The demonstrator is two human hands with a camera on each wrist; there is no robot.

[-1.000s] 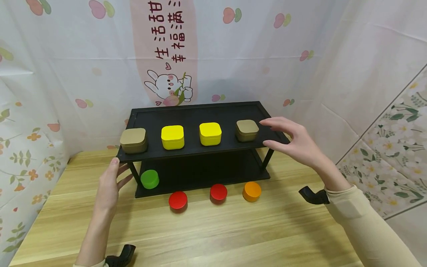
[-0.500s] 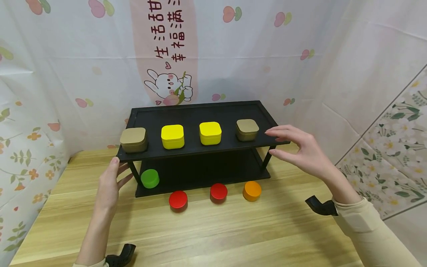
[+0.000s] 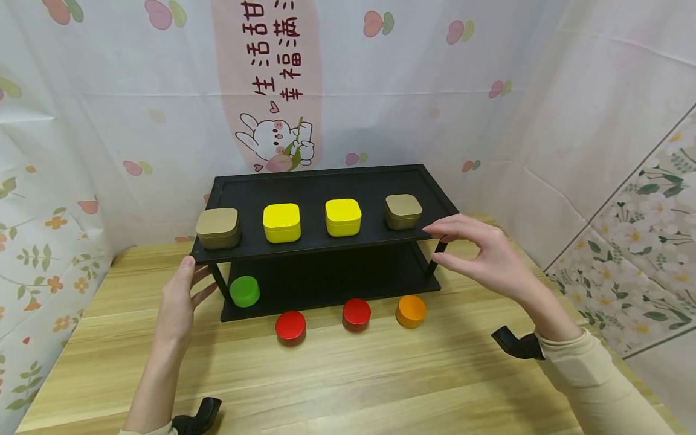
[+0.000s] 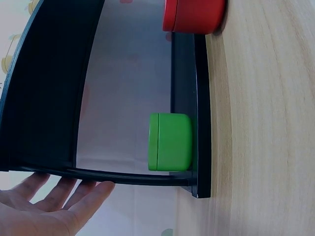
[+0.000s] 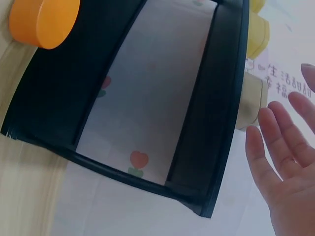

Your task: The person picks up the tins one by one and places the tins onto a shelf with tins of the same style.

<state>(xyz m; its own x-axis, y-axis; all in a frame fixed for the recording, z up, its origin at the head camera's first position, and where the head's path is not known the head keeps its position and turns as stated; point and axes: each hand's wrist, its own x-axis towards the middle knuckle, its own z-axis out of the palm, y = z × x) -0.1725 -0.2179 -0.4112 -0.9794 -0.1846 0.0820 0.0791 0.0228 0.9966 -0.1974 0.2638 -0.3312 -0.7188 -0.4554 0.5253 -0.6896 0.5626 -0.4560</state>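
Observation:
A black two-tier shelf (image 3: 321, 176) stands on the table. On its top tier sit a khaki tin (image 3: 217, 228) at the left, two yellow tins, one left (image 3: 281, 223) and one right (image 3: 343, 217), and another khaki tin (image 3: 402, 211) at the right. My left hand (image 3: 176, 302) touches the shelf's left end, its fingers extended beside the side post. My right hand (image 3: 484, 257) holds nothing; its fingers and thumb are spread apart by the shelf's front right corner, close to the right khaki tin. A green tin (image 4: 170, 142) rests on the lower tier's left end.
Along the shelf's front edge lie two round red tins, one left (image 3: 290, 326) and one right (image 3: 356, 313), and a round orange tin (image 3: 410, 311). A patterned cloth (image 3: 370, 96) hangs behind the shelf. Wooden tabletop (image 3: 348, 380) extends in front.
My right hand shifted right, then back left, and now sits lower, nearer the shelf's front right corner. The left hand, shelf and tins have stayed in place.

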